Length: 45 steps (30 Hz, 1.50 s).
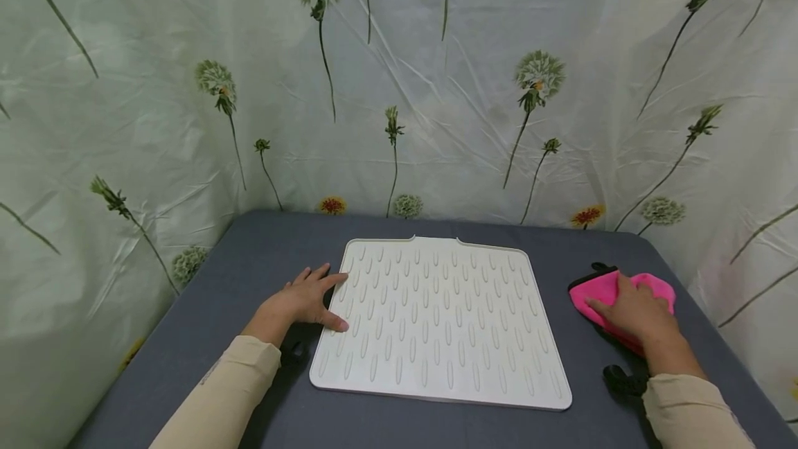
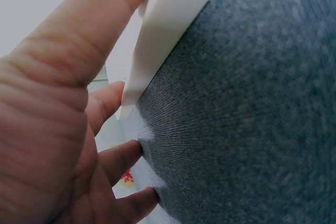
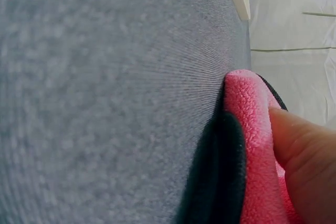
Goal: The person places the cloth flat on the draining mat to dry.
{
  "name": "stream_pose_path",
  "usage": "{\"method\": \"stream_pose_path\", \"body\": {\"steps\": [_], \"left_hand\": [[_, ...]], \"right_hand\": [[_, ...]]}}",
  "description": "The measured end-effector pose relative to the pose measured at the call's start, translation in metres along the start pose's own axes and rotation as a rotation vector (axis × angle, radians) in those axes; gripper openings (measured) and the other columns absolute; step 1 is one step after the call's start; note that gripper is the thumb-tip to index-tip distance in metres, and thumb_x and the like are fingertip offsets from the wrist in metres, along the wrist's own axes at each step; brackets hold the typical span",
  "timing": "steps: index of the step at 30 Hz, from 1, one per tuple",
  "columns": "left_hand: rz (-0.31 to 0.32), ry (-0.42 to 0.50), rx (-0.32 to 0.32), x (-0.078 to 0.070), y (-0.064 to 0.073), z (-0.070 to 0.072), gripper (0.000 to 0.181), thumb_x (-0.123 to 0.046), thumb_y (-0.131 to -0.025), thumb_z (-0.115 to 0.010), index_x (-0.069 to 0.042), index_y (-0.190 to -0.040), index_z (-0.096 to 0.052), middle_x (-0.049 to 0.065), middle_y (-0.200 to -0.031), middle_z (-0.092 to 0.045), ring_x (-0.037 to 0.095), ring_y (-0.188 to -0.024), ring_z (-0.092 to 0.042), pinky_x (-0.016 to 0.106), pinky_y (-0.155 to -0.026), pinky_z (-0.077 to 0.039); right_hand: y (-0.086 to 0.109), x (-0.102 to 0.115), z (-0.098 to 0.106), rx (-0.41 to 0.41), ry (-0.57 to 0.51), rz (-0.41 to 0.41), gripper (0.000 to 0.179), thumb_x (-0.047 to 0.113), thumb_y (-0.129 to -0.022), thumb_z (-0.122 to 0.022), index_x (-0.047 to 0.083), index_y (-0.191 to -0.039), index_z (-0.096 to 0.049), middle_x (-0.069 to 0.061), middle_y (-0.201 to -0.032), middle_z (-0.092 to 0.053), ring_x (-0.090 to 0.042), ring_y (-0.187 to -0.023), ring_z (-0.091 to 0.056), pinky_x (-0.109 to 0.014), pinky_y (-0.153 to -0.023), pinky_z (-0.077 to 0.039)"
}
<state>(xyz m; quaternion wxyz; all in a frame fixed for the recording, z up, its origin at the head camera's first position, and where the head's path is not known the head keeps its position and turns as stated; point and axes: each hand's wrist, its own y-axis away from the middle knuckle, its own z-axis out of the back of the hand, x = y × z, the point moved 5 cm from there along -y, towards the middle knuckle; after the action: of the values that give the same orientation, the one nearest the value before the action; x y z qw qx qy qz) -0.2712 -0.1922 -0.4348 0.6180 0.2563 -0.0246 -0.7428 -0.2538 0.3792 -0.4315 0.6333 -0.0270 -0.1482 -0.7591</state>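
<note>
A white board point(image 1: 430, 324) with rows of raised oval ridges and a short tab at its far edge lies flat on the table. My left hand point(image 1: 302, 300) is at its left edge, fingers spread. Thumb and forefinger touch the board, while the other fingertips point(image 2: 149, 195) rest on the tabletop. On the right lies a bunched pink cloth point(image 1: 598, 289) with black edging, fuzzy in the right wrist view. My right hand point(image 1: 642, 314) grips it from above, the thumb point(image 3: 302, 135) pressed against a fold; the other fingers are hidden in that view.
Dark grey fabric covers the table point(image 1: 436, 425). A pale curtain point(image 1: 461, 75) printed with dandelions hangs behind it and along both sides. Black pieces at the wrists, such as the one by the right sleeve point(image 1: 623, 380), stand close over the table.
</note>
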Motion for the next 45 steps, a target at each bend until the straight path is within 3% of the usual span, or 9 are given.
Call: {"method": "stream_pose_path", "body": {"steps": [10, 14, 18, 30, 45], "left_hand": [[0.018, 0.005, 0.002, 0.001, -0.003, 0.0, 0.111, -0.053, -0.069, -0.091, -0.023, -0.16, -0.034, 0.021, -0.17, -0.013, 0.055, -0.154, -0.006, 0.077, -0.117, -0.012], [0.027, 0.005, 0.0, 0.001, -0.004, 0.0, 0.112, -0.053, -0.068, -0.091, -0.023, -0.16, -0.035, 0.02, -0.17, -0.013, 0.054, -0.154, -0.006, 0.077, -0.118, -0.012], [0.029, 0.015, -0.002, 0.001, -0.004, 0.001, 0.112, -0.053, -0.068, -0.092, -0.024, -0.16, -0.035, 0.02, -0.171, -0.013, 0.054, -0.154, -0.005, 0.077, -0.118, -0.011], [0.022, 0.015, -0.009, 0.001, -0.004, 0.002, 0.112, -0.053, -0.069, -0.091, -0.023, -0.16, -0.034, 0.02, -0.171, -0.013, 0.055, -0.154, -0.005, 0.077, -0.118, -0.011], [0.034, 0.017, -0.006, 0.0, -0.001, -0.001, 0.111, -0.053, -0.068, -0.092, -0.024, -0.16, -0.035, 0.019, -0.171, -0.014, 0.054, -0.154, -0.006, 0.077, -0.118, -0.011]], "right_hand": [[-0.001, 0.004, 0.008, 0.005, 0.117, 0.097, 0.079, 0.039, -0.097, -0.062, -0.021, -0.141, -0.036, -0.049, -0.133, -0.046, -0.066, -0.119, -0.048, -0.075, -0.093, -0.043], [0.001, 0.004, 0.013, -0.031, 0.118, 0.17, 0.065, 0.022, -0.093, -0.062, -0.021, -0.136, -0.042, -0.046, -0.125, -0.053, -0.063, -0.114, -0.054, -0.07, -0.091, -0.048], [0.004, 0.002, 0.015, -0.069, 0.101, 0.192, 0.057, 0.013, -0.09, -0.061, -0.021, -0.133, -0.044, -0.046, -0.124, -0.054, -0.063, -0.115, -0.052, -0.07, -0.092, -0.047], [0.013, 0.005, 0.024, -0.092, 0.091, 0.174, 0.052, 0.01, -0.09, -0.059, -0.02, -0.13, -0.046, -0.046, -0.123, -0.054, -0.064, -0.113, -0.051, -0.073, -0.091, -0.045], [0.04, 0.049, 0.053, -0.237, 0.04, 0.248, 0.048, 0.011, -0.093, -0.06, -0.013, -0.134, -0.051, -0.042, -0.126, -0.055, -0.058, -0.116, -0.051, -0.074, -0.095, -0.042]]}}
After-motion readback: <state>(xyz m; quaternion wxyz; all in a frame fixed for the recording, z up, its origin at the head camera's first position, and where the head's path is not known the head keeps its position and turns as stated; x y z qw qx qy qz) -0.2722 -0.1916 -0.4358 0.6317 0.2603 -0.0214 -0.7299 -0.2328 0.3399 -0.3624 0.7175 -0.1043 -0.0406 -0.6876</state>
